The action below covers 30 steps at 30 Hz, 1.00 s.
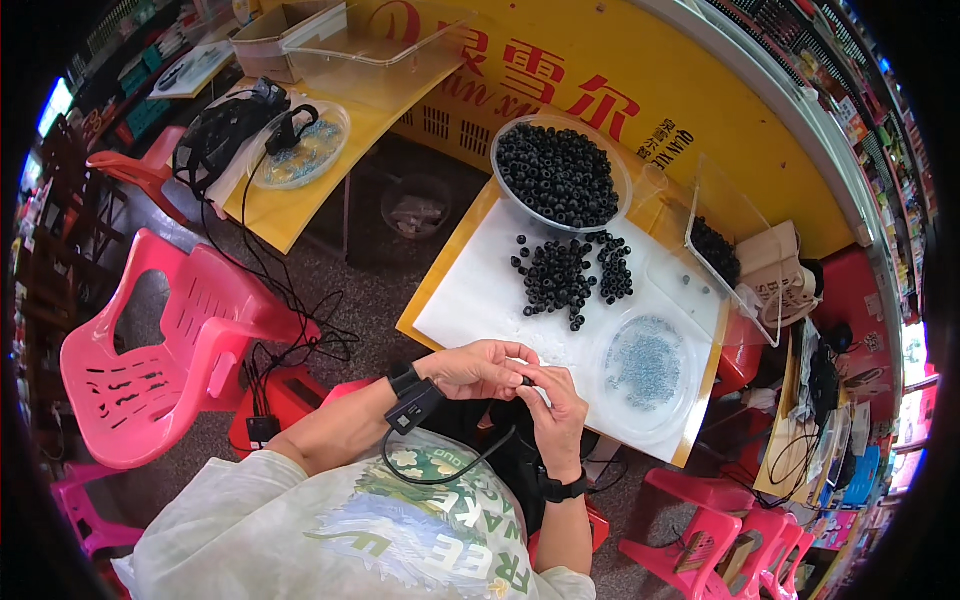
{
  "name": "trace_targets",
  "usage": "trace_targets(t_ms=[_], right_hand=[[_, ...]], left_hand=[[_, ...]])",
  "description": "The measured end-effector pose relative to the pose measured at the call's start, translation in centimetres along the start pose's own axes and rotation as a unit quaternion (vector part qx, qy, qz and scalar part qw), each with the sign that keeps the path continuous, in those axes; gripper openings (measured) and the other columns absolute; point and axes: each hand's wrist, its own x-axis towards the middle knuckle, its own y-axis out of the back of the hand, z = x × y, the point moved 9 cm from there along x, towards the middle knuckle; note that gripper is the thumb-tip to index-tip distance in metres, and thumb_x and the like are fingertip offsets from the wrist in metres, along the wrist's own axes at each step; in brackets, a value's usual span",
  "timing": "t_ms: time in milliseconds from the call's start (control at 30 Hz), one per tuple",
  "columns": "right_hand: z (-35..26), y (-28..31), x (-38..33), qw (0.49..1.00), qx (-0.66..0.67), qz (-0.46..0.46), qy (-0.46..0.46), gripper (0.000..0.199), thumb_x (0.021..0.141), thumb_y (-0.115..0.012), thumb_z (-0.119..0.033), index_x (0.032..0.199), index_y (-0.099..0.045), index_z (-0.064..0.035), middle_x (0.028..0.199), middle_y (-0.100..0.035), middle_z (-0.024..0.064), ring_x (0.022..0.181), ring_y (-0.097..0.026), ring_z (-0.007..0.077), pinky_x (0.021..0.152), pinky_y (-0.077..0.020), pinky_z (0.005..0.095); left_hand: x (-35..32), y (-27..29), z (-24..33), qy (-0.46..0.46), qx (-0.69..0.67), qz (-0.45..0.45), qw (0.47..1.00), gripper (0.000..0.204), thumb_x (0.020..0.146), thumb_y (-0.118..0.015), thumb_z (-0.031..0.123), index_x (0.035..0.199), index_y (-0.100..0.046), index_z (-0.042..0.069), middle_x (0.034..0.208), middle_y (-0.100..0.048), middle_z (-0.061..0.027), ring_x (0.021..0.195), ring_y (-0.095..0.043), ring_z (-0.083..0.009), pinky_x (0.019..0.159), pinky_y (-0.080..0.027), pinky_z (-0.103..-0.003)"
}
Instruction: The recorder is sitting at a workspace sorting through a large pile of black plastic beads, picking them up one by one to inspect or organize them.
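Observation:
Just in front of my body, above the near edge of a white-topped table [465,295], both hands come together. My left hand [478,369] has its fingers closed at a small black piece [528,381]. My right hand [558,408] pinches that same piece from the other side. It resembles the loose black bead-like pieces [557,278] heaped on the table beyond my hands, but my fingers cover most of it. Right of my hands lies a clear round tray [690,385] of tiny pale-blue bits [645,362].
A clear bowl [624,198] full of black pieces stands at the table's far side. A clear bin [762,300] sits at the right edge. Pink chairs [120,385] stand left and lower right. Black cables [285,350] trail over the floor. Another table [300,215] holds a black bag [215,140].

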Motion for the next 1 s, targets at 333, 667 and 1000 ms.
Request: trace_targets(t_ms=[333,667,1000], right_hand=[[5.9,7.5,6.5,0.937,0.305,0.048,-0.166,0.034,0.089,-0.063,0.000,0.123,-0.061,0.0004,0.110,-0.067,0.0084,0.103,-0.064,0.0166,0.090,-0.0495,0.0267],[7.8,7.6,8.9,0.985,-0.077,0.043,-0.146,0.028,0.087,-0.068,-0.012,0.111,-0.065,0.0006,0.108,-0.067,0.0173,0.090,-0.067,0.0247,0.077,-0.0522,0.0351],[9.3,3.9,6.3,0.969,-0.220,0.072,-0.091,0.025,0.076,-0.072,-0.002,0.100,-0.066,0.0026,0.085,-0.067,0.0144,0.071,-0.064,0.0214,0.066,-0.0511,0.0329]], left_hand=[[0.8,1.8,0.2,-0.049,-0.052,0.127,0.989,0.033,0.102,-0.051,0.026,0.126,-0.050,0.003,0.121,-0.062,-0.0157,0.091,-0.065,-0.0141,0.081,-0.056,-0.026],[-0.1,4.9,0.6,-0.103,-0.094,0.166,0.976,0.024,0.100,-0.053,0.018,0.118,-0.056,0.002,0.109,-0.065,-0.0130,0.092,-0.065,-0.0182,0.082,-0.056,-0.028],[0.6,4.9,0.7,-0.117,-0.061,0.173,0.976,0.021,0.098,-0.057,0.013,0.116,-0.057,0.002,0.107,-0.065,-0.0108,0.092,-0.065,-0.0172,0.082,-0.056,-0.028]])
